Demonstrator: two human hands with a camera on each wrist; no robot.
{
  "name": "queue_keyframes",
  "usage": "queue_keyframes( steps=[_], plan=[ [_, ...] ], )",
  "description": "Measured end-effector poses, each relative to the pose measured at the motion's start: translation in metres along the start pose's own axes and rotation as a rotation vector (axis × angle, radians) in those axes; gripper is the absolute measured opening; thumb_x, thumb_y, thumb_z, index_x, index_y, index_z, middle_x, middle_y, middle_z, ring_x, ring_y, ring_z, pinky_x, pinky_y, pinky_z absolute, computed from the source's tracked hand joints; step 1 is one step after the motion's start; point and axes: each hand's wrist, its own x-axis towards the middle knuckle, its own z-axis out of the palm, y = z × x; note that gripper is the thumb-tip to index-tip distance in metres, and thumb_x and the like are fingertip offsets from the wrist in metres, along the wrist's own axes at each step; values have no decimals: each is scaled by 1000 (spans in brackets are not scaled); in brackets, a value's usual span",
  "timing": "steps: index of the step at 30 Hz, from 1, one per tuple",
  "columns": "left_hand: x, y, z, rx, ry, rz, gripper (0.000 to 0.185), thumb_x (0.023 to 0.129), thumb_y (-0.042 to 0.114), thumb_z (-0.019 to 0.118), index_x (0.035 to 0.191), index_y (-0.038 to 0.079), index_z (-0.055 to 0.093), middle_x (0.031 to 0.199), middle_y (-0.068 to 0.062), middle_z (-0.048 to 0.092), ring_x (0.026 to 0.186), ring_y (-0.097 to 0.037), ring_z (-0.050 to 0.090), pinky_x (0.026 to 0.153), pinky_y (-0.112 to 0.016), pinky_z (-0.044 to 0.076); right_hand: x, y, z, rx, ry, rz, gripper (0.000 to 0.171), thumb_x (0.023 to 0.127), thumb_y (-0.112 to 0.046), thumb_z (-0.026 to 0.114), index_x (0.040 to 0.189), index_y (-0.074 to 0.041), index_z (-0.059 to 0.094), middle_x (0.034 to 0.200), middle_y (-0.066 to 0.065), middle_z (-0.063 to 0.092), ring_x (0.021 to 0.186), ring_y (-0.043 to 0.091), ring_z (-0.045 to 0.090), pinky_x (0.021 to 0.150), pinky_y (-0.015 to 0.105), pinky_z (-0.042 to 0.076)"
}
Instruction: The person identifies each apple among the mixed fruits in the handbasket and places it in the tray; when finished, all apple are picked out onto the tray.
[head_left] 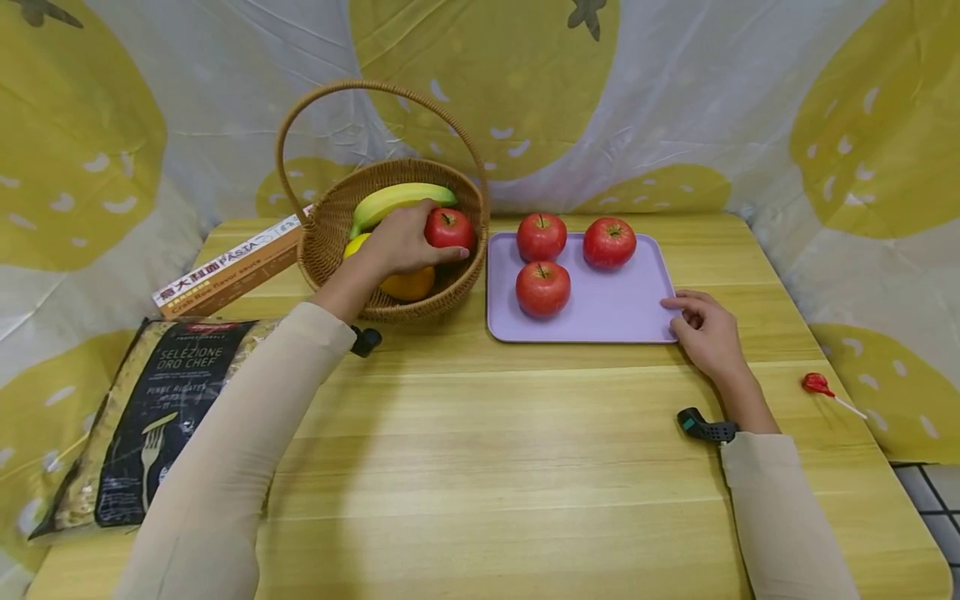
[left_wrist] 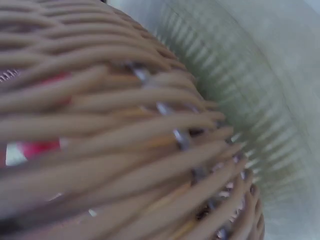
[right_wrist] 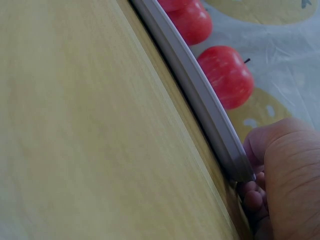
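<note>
A red apple (head_left: 450,227) is grasped by the left hand (head_left: 405,240) inside the wicker basket (head_left: 330,242), at the basket's 3 o'clock side, stem end up. A banana (head_left: 397,200), its long axis running 9 to 3 o'clock, and an orange (head_left: 408,285) are partly hidden by that hand. The lilac tray (head_left: 600,308), bearing three apples (head_left: 543,287), is touched at its 4 o'clock corner by the loosely curled fingers (right_wrist: 255,197) of the right hand (head_left: 705,329). The left wrist view is blurred weave.

The dark pasta bag (head_left: 150,417) reads "SELEZIONE ORO CHEF". The long box (head_left: 228,267) behind it reads "PASTA" and "Crab Roe flavor sauce", beside Chinese characters.
</note>
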Motion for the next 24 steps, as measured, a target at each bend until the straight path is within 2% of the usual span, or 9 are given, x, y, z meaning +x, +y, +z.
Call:
queue_keyframes(
  steps=[3,10,19,24],
  plan=[
    [-1,2,-1,-27,26,-28,88,75,68,67,135,8,44,120,-11,60,104,-28,59,90,-43,51,0,1,0,-2,0,-1,28,91,-12,54,113,-10,72,131,7,58,77,15,44,61,18,34],
    [-6,4,-14,-67,75,-106,90,70,68,71,135,8,50,120,-10,63,108,-27,57,93,-43,51,0,-1,-1,2,2,0,28,91,-12,54,114,-10,71,131,7,58,78,16,45,61,18,34],
    [-14,4,-23,-63,88,-99,92,68,68,73,136,10,50,124,-11,62,114,-30,55,95,-45,50,0,-3,-1,9,-7,2,28,92,-12,54,114,-10,71,131,7,58,79,16,44,61,18,34],
    [-23,12,-29,-136,114,-141,95,66,69,74,141,17,48,128,-11,60,121,-32,49,96,-47,49,0,-2,-1,4,-9,0,28,92,-12,54,113,-10,71,132,7,58,78,15,45,61,17,34]
  ],
)
